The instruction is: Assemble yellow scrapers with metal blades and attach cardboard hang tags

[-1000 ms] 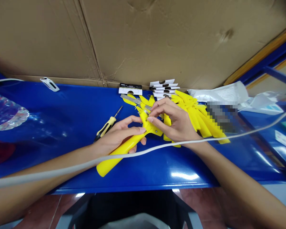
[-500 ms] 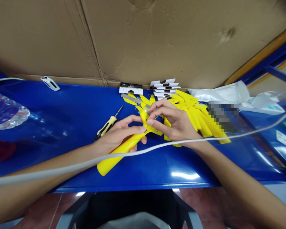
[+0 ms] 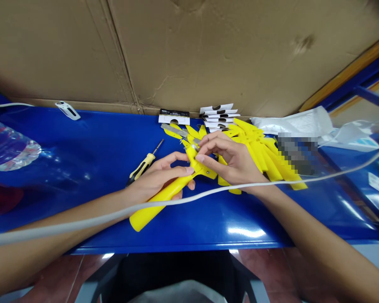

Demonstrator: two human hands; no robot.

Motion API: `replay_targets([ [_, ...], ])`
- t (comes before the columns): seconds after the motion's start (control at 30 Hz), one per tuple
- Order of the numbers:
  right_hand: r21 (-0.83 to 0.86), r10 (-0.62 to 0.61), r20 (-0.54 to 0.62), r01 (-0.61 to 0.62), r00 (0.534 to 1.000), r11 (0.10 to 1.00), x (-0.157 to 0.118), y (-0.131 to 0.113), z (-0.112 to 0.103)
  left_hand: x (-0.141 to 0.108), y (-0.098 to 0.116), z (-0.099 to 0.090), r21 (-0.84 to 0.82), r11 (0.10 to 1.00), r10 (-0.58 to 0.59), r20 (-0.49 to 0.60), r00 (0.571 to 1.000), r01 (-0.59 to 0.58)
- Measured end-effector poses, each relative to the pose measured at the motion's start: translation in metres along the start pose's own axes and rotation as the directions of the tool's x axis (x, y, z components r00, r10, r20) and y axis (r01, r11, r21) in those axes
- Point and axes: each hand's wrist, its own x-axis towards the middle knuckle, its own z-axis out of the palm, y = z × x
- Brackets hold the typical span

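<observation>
Set against the view half a second earlier, little differs: the left hand (image 3: pixel 158 174) and right hand (image 3: pixel 232 162) keep nearly the same pose, and the whole scene sits slightly shifted in the frame. The left fingers (image 3: pixel 177 169) curl around the yellow plastic handle (image 3: pixel 169 192) of a tool, held slanted over the blue counter (image 3: pixel 208 235). The right fingers (image 3: pixel 208 147) are pressed together, pinching the tool's narrow yellow head (image 3: pixel 192 158) beside a small metal part, its shape hidden by them. Near the hands lie a heap of yellow pieces (image 3: pixel 265 155) and a yellow-and-black screwdriver (image 3: pixel 142 166). A white cable (image 3: pixel 82 219) crosses the view over both forearms, and a pixelated patch (image 3: pixel 297 153) hides what lies at the heap's right side
</observation>
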Motion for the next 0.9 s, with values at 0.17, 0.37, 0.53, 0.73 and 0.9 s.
replay_targets([
  [0.17, 0.063, -0.006, 0.039, 0.003, 0.999, 0.998, -0.0017, 0.0005, 0.0000, 0.0001, -0.0003, 0.0000, 0.002, 1.000, 0.003, 0.013, 1.000, -0.003],
  [0.37, 0.085, 0.015, 0.061, -0.020, 0.998, 0.996, -0.0029, 0.0011, -0.0006, -0.0001, 0.0001, -0.0012, 0.006, 1.000, 0.000, 0.017, 1.000, 0.000],
  [0.53, 0.073, 0.024, 0.029, -0.027, 0.999, 0.997, -0.0011, 0.0025, 0.0000, 0.0016, -0.0015, -0.0020, -0.004, 1.000, 0.002, 0.018, 1.000, -0.002],
  [0.73, 0.053, 0.030, 0.003, -0.030, 1.000, 0.998, 0.0005, 0.0024, 0.0014, 0.0014, -0.0006, -0.0007, 0.008, 1.000, 0.001, 0.012, 1.000, -0.001],
  [0.9, 0.054, 0.035, -0.017, -0.034, 0.999, 0.998, 0.0014, 0.0015, 0.0025, -0.0002, 0.0006, -0.0007, 0.038, 0.999, 0.001, 0.016, 1.000, -0.002],
])
